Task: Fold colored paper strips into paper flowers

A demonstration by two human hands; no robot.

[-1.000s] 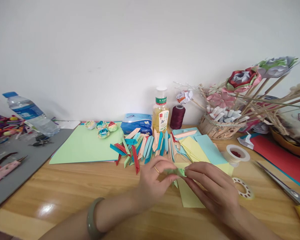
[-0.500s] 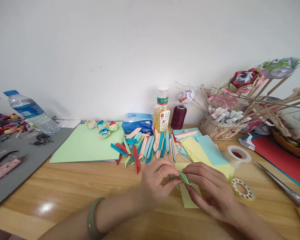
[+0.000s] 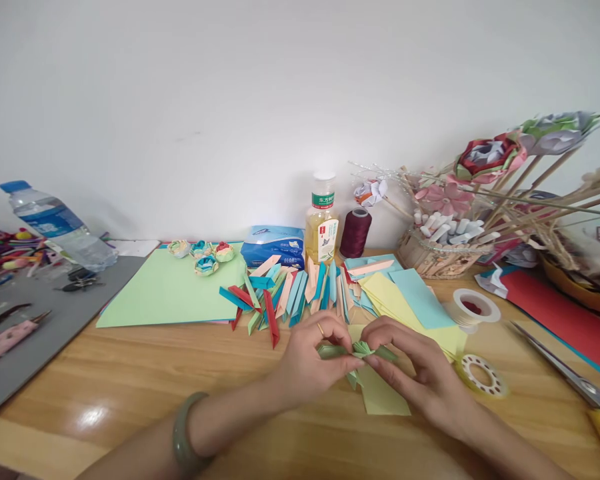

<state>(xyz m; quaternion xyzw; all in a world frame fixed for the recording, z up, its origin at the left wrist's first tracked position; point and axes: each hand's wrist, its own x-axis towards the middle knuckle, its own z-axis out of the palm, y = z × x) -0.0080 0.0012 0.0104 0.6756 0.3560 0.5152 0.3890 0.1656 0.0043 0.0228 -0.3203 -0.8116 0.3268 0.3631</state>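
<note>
Between my two hands is a bundle of folded green paper strips, pinched at its middle, with ends sticking out to both sides. My left hand, wearing a ring, closes thumb and forefinger on its left side. My right hand pinches the right side between thumb and fingers. Part of the bundle is hidden behind my fingers. Below it a pale yellow-green paper sheet lies on the wooden table. Just beyond my hands spreads a pile of folded paper strips in red, blue, peach and green.
Paper flowers rest on green sheets. Behind stand a tissue pack, a drink bottle and a thread spool. To the right are ribbon, a tape roll, scissors and a flower basket.
The green paper has turned in my hands, so its gathered middle and spread ends now show. My right fingers have curled into a closer pinch. The view has shifted slightly.
</note>
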